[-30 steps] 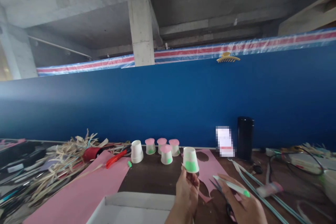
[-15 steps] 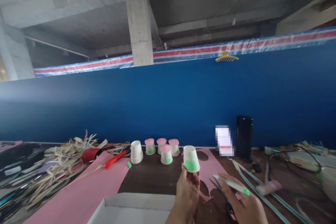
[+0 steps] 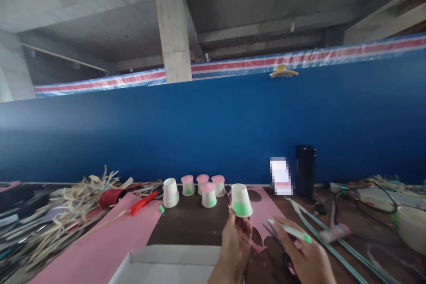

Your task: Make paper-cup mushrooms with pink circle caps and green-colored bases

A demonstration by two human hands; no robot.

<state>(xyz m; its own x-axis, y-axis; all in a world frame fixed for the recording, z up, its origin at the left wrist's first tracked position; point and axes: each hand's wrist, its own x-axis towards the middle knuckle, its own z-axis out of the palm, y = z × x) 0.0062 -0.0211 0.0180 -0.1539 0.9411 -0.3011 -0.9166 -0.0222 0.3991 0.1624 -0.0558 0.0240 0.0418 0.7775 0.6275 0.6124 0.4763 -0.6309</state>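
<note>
My left hand point(image 3: 237, 242) is closed around the rim of an upside-down white paper cup point(image 3: 240, 191), lifted above the table. Green colouring covers a patch of the cup's side near the rim. In my right hand point(image 3: 308, 257) is a white marker point(image 3: 289, 229) with a green end, its other end pointing toward the cup but apart from it. Scissors point(image 3: 273, 231) lie partly hidden beneath that hand. Behind the cup stand several upturned cups with pink paper tops point(image 3: 208, 187) and green patches. A plain stack of white cups point(image 3: 171, 194) is left of them.
Pink paper sheets point(image 3: 100, 248) lie at left and, with cut-outs point(image 3: 266, 204), behind my hands. A white box point(image 3: 173, 250) sits in front. Red-handled pliers point(image 3: 143, 203), a green cap point(image 3: 161, 209), dried strips point(image 3: 86, 204), a black cylinder point(image 3: 305, 171) and flat cords point(image 3: 328, 230) are around.
The whole view has shifted slightly to the right. Both hands keep their hold on the cup and the marker, with little other visible movement.
</note>
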